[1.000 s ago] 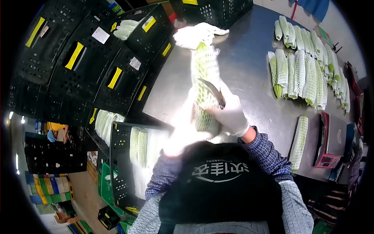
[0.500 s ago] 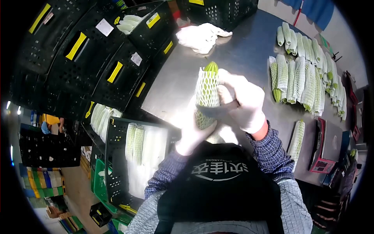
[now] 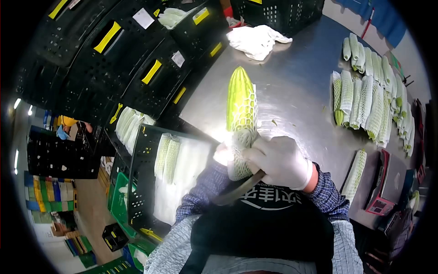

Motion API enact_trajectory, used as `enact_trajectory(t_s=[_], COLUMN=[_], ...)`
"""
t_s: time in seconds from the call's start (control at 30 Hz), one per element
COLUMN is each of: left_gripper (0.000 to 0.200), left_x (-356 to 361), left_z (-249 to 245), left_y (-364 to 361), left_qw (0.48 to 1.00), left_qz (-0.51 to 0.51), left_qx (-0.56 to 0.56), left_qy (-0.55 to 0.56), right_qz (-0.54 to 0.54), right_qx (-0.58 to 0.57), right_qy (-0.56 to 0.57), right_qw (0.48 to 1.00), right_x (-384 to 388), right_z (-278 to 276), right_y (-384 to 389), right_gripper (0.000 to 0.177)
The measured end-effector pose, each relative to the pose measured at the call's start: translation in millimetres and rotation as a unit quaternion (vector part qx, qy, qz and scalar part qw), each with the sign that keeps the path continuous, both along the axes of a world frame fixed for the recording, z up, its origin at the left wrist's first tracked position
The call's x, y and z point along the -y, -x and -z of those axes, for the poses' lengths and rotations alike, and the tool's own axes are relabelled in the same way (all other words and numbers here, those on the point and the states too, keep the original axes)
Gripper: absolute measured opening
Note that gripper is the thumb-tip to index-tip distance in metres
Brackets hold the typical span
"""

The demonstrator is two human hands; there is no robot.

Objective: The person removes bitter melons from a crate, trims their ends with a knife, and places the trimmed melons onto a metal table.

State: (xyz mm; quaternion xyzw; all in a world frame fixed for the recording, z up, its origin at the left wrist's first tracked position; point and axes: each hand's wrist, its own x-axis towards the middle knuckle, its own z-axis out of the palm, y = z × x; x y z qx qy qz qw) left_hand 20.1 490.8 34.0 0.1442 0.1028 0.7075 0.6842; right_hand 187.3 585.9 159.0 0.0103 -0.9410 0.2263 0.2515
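A ribbed, pale green gourd (image 3: pixel 238 98) stands upright in front of me, tip up, its upper part bare. A white foam net sleeve (image 3: pixel 244 137) covers its lower part. My left hand (image 3: pixel 222 154) is closed round the gourd from the left, largely hidden behind it. My right hand (image 3: pixel 283 162), in a white glove, is closed on a knife (image 3: pixel 239 189), whose blurred blade points down and left. Its fingertips also touch the net near the gourd's lower end.
Netted gourds (image 3: pixel 362 102) lie in rows on the right of the metal table (image 3: pixel 205 98); a single netted one (image 3: pixel 354 176) lies nearer. A white cloth (image 3: pixel 255 41) is at the back. Black crates (image 3: pixel 137 68) are stacked left, and a lined crate (image 3: pixel 137 182) holds two netted gourds.
The net has slid down, baring more of the gourd's upper part. My right hand and the knife have moved lower, and the blade no longer crosses the gourd's middle. The view has shifted slightly.
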Motion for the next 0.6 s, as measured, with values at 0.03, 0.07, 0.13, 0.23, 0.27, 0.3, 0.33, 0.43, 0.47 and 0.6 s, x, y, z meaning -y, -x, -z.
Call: enact_trajectory(t_s=[0.03,0.07,0.13,0.23,0.27,0.3,0.33,0.43,0.47,0.6], left_gripper=[0.05,0.049,0.047,0.046,0.046,0.046,0.046,0.064,0.069,0.078], left_x=[1,3,6,5,5,6,6,0,-1,2], left_z=[-3,-7,-18,-19,-18,-18,-18,-4,-5,-5], left_y=[-2,-2,-9,-17,-18,-17,-16,-6,-5,3], left_qw=[0.998,0.998,0.993,0.972,0.969,0.976,0.981,0.999,0.999,1.0], left_qz=[-0.015,-0.008,-0.066,-0.118,-0.124,-0.115,-0.107,-0.023,-0.016,-0.016], left_qx=[0.065,0.063,-0.026,-0.07,-0.059,-0.025,0.009,0.003,0.025,0.001], left_qy=[0.005,-0.005,0.09,0.193,0.204,0.184,0.165,-0.029,-0.042,0.003], right_qz=[0.003,0.023,0.02,0.017,0.015,0.023,0.03,0.027,0.022,0.059], right_qx=[-0.023,-0.032,-0.04,-0.035,-0.029,-0.045,-0.06,-0.098,-0.11,-0.127], right_qy=[0.01,-0.003,0.003,0.005,0.004,0.001,-0.003,0.018,0.03,0.066], right_qw=[1.0,0.999,0.999,0.999,0.999,0.999,0.998,0.995,0.993,0.988], right_x=[2,6,8,8,8,9,10,12,11,8], right_z=[2,2,0,-5,-6,-4,-3,-1,0,4], right_y=[-1,-1,-1,-2,-3,-2,-1,0,0,-2], right_gripper=[0.023,0.02,0.018,0.023,0.027,0.022,0.017,0.012,0.011,0.017])
